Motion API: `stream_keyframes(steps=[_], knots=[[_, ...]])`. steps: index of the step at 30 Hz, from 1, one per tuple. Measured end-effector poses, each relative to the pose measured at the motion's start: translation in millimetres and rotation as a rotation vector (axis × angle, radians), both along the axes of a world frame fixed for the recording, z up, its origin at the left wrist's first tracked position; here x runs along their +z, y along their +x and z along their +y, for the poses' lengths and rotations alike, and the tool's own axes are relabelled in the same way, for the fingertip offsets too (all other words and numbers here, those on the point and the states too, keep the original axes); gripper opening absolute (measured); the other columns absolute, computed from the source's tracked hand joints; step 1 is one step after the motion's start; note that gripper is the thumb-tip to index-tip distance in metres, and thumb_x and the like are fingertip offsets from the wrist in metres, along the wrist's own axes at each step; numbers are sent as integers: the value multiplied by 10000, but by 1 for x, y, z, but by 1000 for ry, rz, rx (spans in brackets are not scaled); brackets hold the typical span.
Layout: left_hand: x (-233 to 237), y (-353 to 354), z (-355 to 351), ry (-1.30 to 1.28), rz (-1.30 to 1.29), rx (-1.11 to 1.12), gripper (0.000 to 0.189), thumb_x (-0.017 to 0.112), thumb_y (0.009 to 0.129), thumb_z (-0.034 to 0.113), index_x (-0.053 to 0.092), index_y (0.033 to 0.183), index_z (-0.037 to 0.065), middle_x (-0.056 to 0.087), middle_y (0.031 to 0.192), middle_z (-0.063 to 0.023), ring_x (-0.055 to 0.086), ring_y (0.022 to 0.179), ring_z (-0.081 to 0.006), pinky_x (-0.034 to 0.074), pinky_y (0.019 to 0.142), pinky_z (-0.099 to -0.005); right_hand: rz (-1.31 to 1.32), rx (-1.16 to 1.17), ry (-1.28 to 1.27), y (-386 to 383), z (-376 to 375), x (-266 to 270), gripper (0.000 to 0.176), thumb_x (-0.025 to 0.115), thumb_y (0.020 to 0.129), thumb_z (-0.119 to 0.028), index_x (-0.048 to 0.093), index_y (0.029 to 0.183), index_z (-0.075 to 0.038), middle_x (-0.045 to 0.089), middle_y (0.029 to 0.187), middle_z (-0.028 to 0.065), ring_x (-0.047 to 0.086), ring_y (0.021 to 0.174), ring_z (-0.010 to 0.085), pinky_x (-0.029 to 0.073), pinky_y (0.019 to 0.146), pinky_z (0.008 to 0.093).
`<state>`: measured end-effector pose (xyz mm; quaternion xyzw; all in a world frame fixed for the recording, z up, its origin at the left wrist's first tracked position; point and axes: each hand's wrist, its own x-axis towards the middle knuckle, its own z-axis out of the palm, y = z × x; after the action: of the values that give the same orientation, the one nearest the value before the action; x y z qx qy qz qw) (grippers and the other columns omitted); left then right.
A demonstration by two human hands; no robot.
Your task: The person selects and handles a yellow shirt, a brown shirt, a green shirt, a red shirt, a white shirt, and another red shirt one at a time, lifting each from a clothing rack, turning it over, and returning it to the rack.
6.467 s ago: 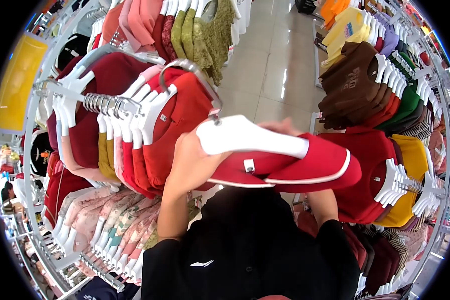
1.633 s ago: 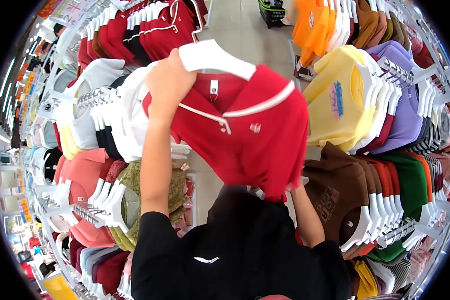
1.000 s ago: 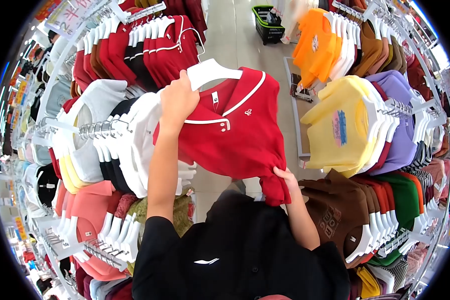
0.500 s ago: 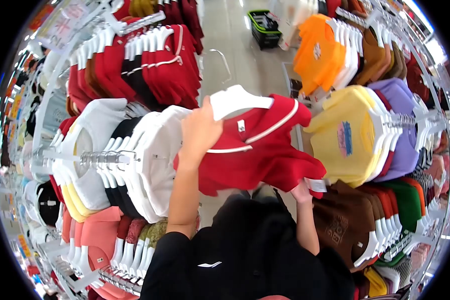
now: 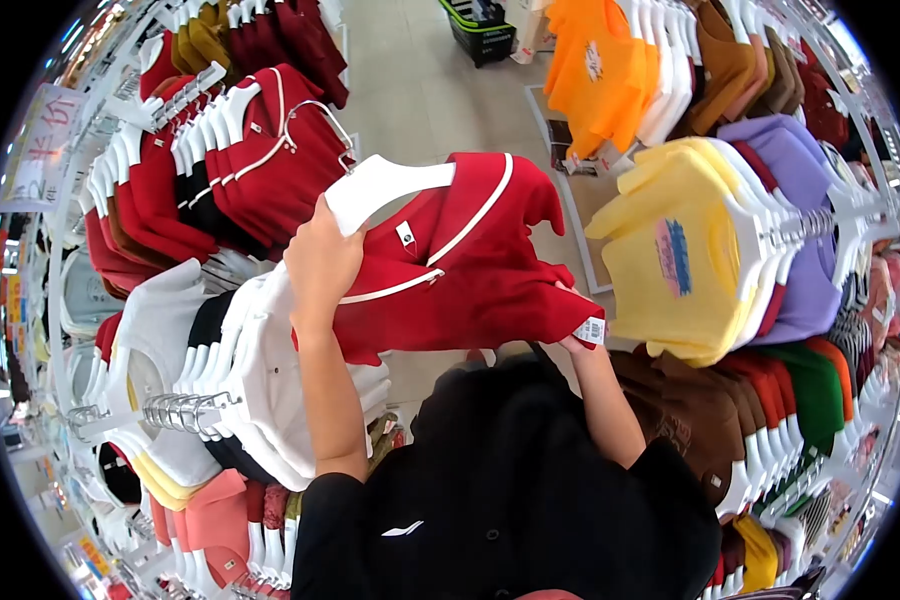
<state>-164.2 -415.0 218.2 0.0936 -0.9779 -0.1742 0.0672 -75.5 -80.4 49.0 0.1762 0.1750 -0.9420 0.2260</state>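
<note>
A red garment with white trim [image 5: 480, 270] hangs on a white hanger [image 5: 395, 182], held out in front of my chest. The metal hook of the hanger points up toward the rack at the upper left. My left hand [image 5: 322, 265] is closed round the hanger's left shoulder and the cloth there. At the garment's lower right edge my right hand [image 5: 573, 335] grips the cloth, its fingers partly hidden behind it. Beside that hand a white price tag [image 5: 591, 330] with a barcode faces up.
Racks on the left hold red tops [image 5: 270, 165] and white tops [image 5: 280, 390]. On the right hang orange [image 5: 600, 80], yellow [image 5: 660, 250], purple [image 5: 792, 290] and brown tops [image 5: 670, 410]. A black basket with green rim [image 5: 480, 38] stands on the aisle floor.
Both hands and the red garment have moved left and slightly up in view, nearer the rack of red tops. The tag now shows its barcode. The view has shifted a little.
</note>
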Motion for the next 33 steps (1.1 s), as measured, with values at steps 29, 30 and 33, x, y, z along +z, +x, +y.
stream_keyframes(steps=[29,30,33], knots=[[-43,-126,-36,1337,-624,-669,622,489,1037,554,618,1332,22,707,1189,-104,684,1081,-222,536,905,-356,1992,184,1524,-321,-1,163,207,715,611,-91,623,797,-94,591,672,59,593,596,285,435,525,383],[-71,-130,-51,1599,-611,-627,617,459,1049,551,611,1347,33,700,1224,-94,673,1113,-215,527,937,-352,2011,189,1506,-329,-5,171,205,717,615,-99,622,797,-95,587,671,52,588,592,282,429,523,383],[-154,-144,-29,1486,-447,-233,594,384,1081,514,566,1408,53,672,1324,-107,652,1190,-207,516,992,-329,2067,119,1352,-367,-29,217,173,730,687,-105,578,768,-96,553,631,45,578,564,259,423,507,372]])
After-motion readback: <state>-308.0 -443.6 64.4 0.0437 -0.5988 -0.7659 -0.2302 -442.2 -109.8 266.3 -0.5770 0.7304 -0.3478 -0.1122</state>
